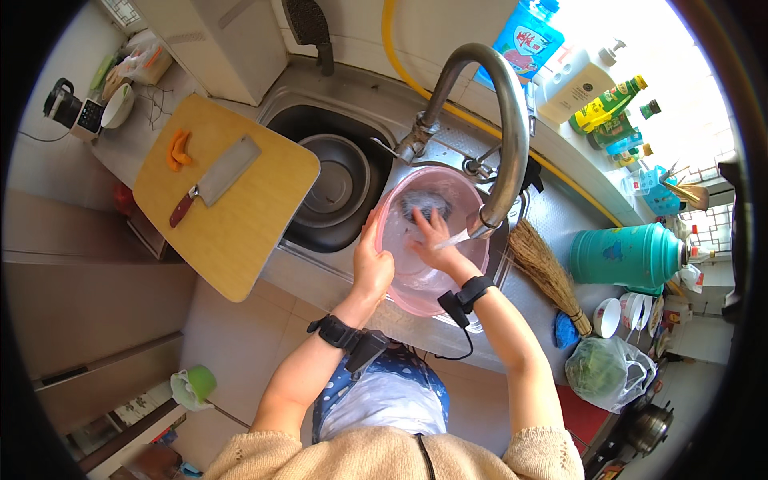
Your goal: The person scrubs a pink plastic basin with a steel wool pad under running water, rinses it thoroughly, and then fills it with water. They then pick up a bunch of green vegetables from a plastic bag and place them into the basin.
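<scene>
A pink plastic basin (414,262) sits over the right bowl of the sink, under the curved metal faucet (517,114). My left hand (372,264) grips the basin's left rim, thumb turned inward. Inside the basin, my right hand (433,240) reaches down with its fingers apart and holds nothing that I can see. A stream of water (452,240) runs from the faucet mouth onto or right beside this hand. Just beyond its fingertips is a dark greyish patch (427,203) at the basin's bottom; what it is cannot be made out.
A dark round pan (333,180) lies in the left sink bowl. Left of it, a yellow cutting board (252,198) overhangs the counter edge, bearing a cleaver (227,171) and orange pieces (179,150). To the right are a straw brush (545,270), a teal thermos (624,255) and a bagged green vegetable (606,369).
</scene>
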`<state>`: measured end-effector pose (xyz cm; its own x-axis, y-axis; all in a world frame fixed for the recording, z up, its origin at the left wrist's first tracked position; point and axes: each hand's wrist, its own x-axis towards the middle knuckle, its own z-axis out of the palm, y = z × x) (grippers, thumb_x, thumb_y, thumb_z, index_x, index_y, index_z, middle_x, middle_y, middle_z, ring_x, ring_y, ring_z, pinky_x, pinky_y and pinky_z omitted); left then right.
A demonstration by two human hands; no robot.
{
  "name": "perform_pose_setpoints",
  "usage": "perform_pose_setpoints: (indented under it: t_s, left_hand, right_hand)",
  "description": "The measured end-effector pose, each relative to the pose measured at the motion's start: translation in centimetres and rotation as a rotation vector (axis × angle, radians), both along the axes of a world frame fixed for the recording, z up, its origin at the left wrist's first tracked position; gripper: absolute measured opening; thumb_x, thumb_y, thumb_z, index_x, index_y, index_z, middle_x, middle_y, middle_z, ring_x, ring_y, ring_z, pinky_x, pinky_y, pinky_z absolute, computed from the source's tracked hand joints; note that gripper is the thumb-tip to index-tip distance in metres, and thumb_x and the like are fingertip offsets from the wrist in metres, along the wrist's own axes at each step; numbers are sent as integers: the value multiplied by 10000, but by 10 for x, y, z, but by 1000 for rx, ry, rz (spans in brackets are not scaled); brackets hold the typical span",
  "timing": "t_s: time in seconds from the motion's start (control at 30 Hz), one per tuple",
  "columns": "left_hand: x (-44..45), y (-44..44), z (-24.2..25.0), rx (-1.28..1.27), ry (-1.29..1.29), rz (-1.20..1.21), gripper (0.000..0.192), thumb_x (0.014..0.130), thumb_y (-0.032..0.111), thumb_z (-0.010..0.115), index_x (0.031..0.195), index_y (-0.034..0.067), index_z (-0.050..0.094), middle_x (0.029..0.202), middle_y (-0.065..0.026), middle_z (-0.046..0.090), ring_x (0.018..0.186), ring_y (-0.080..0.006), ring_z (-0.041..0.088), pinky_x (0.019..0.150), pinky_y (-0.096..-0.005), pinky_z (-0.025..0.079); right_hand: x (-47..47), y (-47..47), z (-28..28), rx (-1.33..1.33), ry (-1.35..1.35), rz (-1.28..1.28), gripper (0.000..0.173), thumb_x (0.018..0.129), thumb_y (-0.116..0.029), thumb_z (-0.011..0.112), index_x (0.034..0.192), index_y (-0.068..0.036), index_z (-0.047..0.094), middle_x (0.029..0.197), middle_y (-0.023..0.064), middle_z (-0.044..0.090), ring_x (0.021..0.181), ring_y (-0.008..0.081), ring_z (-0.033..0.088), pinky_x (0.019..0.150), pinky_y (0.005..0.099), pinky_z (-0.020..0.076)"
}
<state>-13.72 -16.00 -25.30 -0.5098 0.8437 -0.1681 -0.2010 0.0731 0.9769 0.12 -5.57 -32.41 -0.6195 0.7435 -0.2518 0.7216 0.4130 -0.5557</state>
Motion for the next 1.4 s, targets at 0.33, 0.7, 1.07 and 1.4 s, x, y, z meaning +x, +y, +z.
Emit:
perform_pose_setpoints:
  t_s: [0.33, 0.7, 1.07, 1.4]
  left_hand:
    - [-18, 5, 18, 52, 354, -53, 747, 638, -177, 367, 1350, 25, 465, 1444, -171, 402, 1380, -320, 309, 1118, -336, 252]
    - [4, 6, 16, 59, 518, -114, 739, 652, -184, 380, 1336, 67, 504, 1447, -140, 407, 1387, -347, 282, 1122, -382, 267]
    - [2, -1, 8, 91, 431, -23, 708, 657, -189, 336, 1332, -25, 473, 1445, -134, 417, 1391, -251, 309, 1123, -315, 239]
    - [0, 13, -1, 29, 133, -14, 692, 661, -168, 355, 1321, -13, 492, 1433, -146, 433, 1385, -283, 314, 1114, -315, 243]
  right_hand:
    - [45, -22, 27, 193, -101, 346, 439, 713, -317, 754, 1074, -130, 588, 1262, 175, 492, 1262, 359, 396, 1039, 555, 265]
    - [-1, -73, 14, -653, 368, -218, 463, 821, -368, 659, 1116, -24, 563, 1149, 202, 542, 1007, 301, 558, 846, 390, 470]
    - [76, -55, 22, 162, -126, 360, 399, 829, -276, 552, 1217, -200, 609, 1209, 86, 548, 1240, 276, 439, 1094, 531, 228]
    - [60, -30, 18, 163, -409, 251, 576, 809, -399, 600, 1315, -138, 507, 1334, 200, 470, 1340, 353, 332, 1113, 494, 226]
